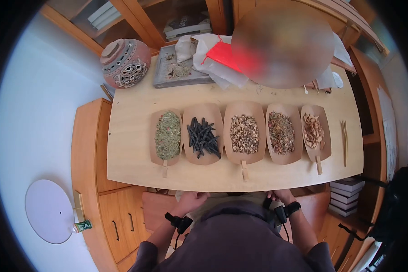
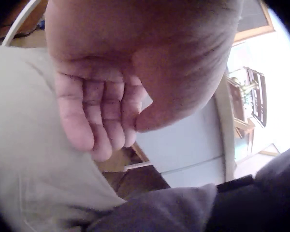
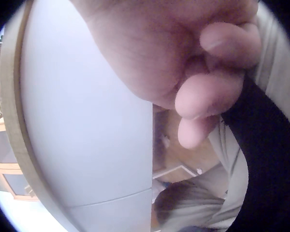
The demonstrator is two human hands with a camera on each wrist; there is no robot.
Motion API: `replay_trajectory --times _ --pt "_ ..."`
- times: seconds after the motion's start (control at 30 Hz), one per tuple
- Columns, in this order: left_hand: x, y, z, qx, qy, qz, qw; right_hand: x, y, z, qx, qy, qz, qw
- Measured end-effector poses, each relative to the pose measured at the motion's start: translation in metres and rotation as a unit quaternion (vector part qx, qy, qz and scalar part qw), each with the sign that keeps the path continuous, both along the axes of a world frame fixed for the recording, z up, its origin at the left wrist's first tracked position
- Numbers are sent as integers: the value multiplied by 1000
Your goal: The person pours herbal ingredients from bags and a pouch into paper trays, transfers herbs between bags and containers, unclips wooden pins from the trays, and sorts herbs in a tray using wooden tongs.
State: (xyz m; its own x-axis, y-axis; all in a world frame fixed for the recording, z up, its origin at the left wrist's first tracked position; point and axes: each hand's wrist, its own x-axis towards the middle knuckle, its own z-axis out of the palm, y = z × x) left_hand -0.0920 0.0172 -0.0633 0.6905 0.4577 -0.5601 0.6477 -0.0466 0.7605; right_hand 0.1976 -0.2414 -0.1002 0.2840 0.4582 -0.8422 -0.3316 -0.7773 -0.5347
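My left hand [image 1: 196,200] is below the table's near edge; in the left wrist view the hand [image 2: 106,92] has loosely bent fingers and holds nothing. Across the lap, my right hand [image 1: 283,196] has curled fingers in the right wrist view [image 3: 208,77], at the end of a black strap [image 3: 268,145]; its grip is partly hidden. Beyond both hands, several paper trays stand in a row on the table [image 1: 131,172]. They hold green dried herb [image 1: 168,136], dark sticks [image 1: 204,138], pale chunks [image 1: 244,134], a mixed brown herb [image 1: 281,131] and tan slices [image 1: 313,130].
Wooden tweezers [image 1: 344,143] lie at the right end. A patterned pot [image 1: 127,63], a grey tray [image 1: 161,72] with plant bits, white bags and a red pouch [image 1: 222,55] stand along the back. Boxes [image 1: 347,195] are stacked beneath at right.
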Motion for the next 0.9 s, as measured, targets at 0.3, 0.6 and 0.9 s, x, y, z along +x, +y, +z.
replay_trajectory --times 0.3,0.6,0.9 --pt "50 10 188 19 -161 -290 943 0 7 9 -14 2 -16 1000" --pt "184 93 242 553 -278 -266 739 -2 4 2 -1 20 -39 999" --pt "314 126 165 695 -138 -265 654 -7 -4 -4 45 -4 -60 997"
